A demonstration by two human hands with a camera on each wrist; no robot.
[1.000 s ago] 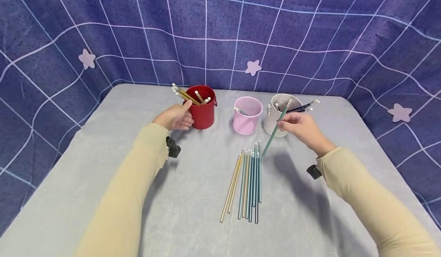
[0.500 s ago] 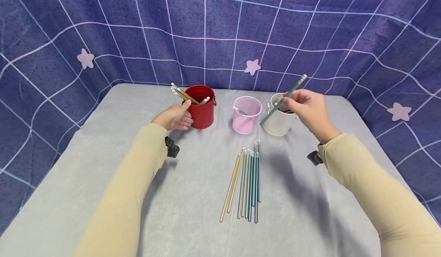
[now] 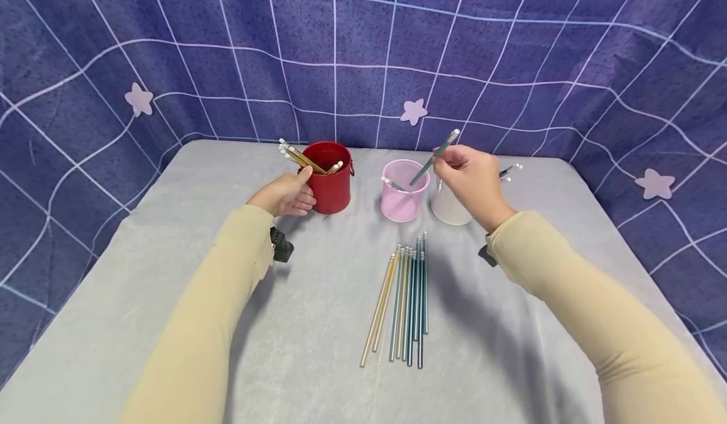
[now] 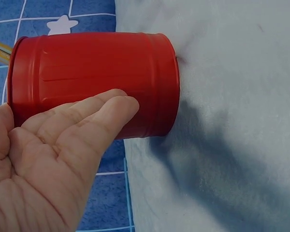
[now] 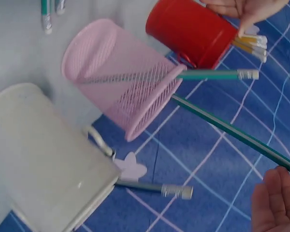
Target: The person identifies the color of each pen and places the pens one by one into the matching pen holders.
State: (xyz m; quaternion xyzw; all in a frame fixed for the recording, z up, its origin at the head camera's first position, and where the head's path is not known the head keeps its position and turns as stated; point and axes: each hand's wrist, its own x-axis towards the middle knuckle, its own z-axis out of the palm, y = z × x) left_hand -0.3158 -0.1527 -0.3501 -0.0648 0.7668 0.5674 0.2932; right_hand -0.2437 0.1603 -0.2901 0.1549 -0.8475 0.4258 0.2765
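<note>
My right hand (image 3: 468, 175) pinches a green pencil (image 3: 430, 162), eraser end up and slanted, its lower end at the mouth of the pink mesh cup (image 3: 399, 208). Another pencil (image 5: 212, 74) with a white eraser leans in that cup. My left hand (image 3: 286, 194) rests against the left side of the red bucket (image 3: 332, 195), thumb at the rim. In the left wrist view its fingers (image 4: 94, 123) lie nearly straight along the bucket's wall. Gold pencils (image 3: 303, 159) stick out of the red bucket.
Behind my right hand, partly hidden, stands a white bucket (image 3: 450, 209) with dark pencils (image 3: 511, 171). Gold, green and blue pencils (image 3: 406, 304) lie side by side on the grey cloth in front. A purple gridded curtain (image 3: 363, 45) hangs behind the containers.
My right hand lifted the green pencil in front of the white bucket, then carried it left to the pink cup, its lower end now at the opening. My left hand stayed at the red bucket.
</note>
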